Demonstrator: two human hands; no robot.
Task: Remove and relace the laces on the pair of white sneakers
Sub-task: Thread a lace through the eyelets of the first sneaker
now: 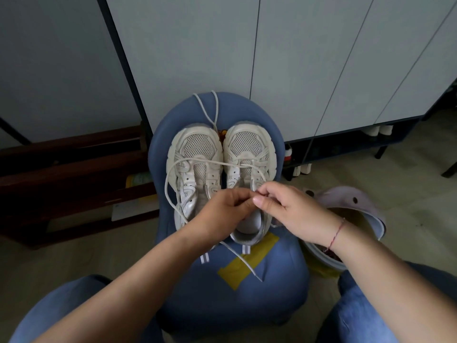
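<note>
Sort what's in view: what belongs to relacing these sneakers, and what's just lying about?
Job: left sneaker, right sneaker, lace pinched by left hand and right hand, loose lace past the toes, blue stool underneath.
Lying about: yellow tape, lilac-lidded bin, cabinet.

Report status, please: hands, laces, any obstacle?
Left hand and right hand pinch one lace over the sneakers. Second lace loose on blue stool. Nothing in the way.

Clad in blue denim jeans (366, 308), showing over both knees at the lower left and lower right. Bare along both forearms (138, 280). Ringed at the right wrist by a single thin red string bracelet (337, 233), worn snug.
</note>
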